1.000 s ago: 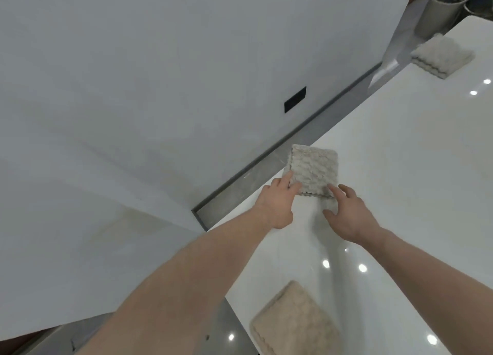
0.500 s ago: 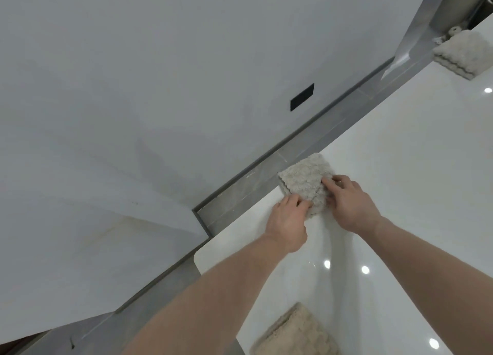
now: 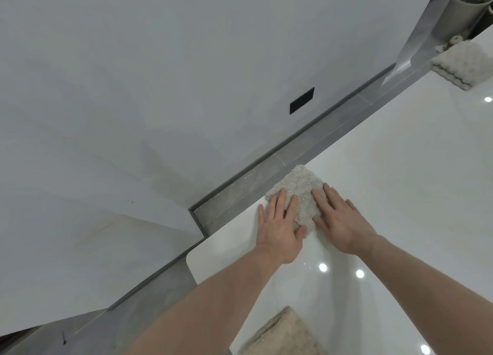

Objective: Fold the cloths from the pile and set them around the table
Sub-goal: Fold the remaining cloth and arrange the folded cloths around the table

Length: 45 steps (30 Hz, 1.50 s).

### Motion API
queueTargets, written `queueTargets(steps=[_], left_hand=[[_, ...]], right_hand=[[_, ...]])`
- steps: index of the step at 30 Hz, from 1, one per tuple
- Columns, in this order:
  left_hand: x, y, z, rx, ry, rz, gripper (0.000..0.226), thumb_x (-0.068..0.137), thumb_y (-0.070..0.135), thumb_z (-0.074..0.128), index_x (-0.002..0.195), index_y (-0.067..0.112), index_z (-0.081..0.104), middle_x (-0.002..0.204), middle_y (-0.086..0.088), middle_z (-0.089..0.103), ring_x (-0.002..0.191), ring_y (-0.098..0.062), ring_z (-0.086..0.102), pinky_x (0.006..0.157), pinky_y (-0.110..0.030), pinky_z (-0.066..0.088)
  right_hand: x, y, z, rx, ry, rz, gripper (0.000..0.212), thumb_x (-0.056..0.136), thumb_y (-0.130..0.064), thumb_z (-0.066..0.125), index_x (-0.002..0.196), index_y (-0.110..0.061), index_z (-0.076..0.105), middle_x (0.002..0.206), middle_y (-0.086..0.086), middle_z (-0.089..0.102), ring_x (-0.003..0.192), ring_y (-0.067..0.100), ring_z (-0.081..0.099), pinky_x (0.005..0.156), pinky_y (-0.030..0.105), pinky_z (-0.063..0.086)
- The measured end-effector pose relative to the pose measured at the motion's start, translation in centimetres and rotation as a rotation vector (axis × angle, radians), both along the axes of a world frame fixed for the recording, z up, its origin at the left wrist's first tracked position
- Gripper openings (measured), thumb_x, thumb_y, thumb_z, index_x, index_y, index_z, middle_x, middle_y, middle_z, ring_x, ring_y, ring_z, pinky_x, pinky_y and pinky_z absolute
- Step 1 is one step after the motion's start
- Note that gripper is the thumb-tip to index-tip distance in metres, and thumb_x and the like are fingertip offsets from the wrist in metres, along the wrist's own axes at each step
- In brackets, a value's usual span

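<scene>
At the white table's [image 3: 400, 184] far edge, the left hand [image 3: 278, 229] and right hand [image 3: 340, 222] press flat, fingers straight, side by side on a folded cloth [image 3: 300, 185], probably smoothing it into its place.

Nubbly, rough-piled beige cloth [image 3: 298, 192] on a glossy, smooth white table [image 3: 400, 184]; matt pale wall [image 3: 160, 74]

White table [image 3: 400, 194] (glossy) bears 3 cloths [image 3: 301, 192].

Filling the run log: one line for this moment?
left hand flat on cloth | right hand flat on cloth | cloth folded, at table edge
</scene>
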<state>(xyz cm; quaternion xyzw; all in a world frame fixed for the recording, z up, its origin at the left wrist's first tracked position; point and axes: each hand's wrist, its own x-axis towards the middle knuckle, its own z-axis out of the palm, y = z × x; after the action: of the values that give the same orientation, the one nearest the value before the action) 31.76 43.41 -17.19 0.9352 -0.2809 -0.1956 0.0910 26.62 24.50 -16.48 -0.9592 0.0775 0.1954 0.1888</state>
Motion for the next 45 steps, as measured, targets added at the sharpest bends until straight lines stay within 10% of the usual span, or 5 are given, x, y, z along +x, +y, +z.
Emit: queueTargets(steps=[11, 33, 45], left_hand=[[2.2, 0.3, -1.0, 0.147, 0.068, -0.086, 0.088, 0.095, 0.077, 0.022, 0.159, 0.033, -0.020, 0.161, 0.003, -0.040, 0.147, -0.023, -0.039, 0.121, -0.058, -0.016], [2.0, -1.7, 1.9, 0.437, 0.149, -0.115, 0.089, 0.103, 0.046, 0.041, 0.156, 0.028, -0.029, 0.161, -0.005, -0.039, 0.151, -0.034, -0.030, 0.122, -0.061, -0.007], [-11.0, 6.8, 5.2, -0.030, 0.052, -0.072, 0.076, 0.099, 0.025, 0.044, 0.164, 0.025, 0.003, 0.169, 0.000, -0.019, 0.157, -0.026, -0.013, 0.127, -0.050, 0.002]], right_hand=[[1.3, 0.6, -0.9, -0.168, 0.132, 0.005, 0.067, 0.104, -0.053, 0.013, 0.156, -0.032, -0.024, 0.163, 0.002, -0.032, 0.154, 0.023, -0.020, 0.121, 0.057, 0.005], [-0.2, 1.8, 1.2, -0.208, 0.177, -0.127, 0.074, 0.096, -0.028, 0.033, 0.159, -0.034, -0.005, 0.168, 0.000, -0.002, 0.153, 0.028, 0.004, 0.114, 0.059, 0.024], [-17.6, 3.9, 3.3, -0.036, 0.050, -0.209, 0.090, 0.087, -0.005, 0.043, 0.160, -0.038, 0.002, 0.169, -0.003, -0.010, 0.156, 0.026, -0.006, 0.125, 0.050, 0.013]])
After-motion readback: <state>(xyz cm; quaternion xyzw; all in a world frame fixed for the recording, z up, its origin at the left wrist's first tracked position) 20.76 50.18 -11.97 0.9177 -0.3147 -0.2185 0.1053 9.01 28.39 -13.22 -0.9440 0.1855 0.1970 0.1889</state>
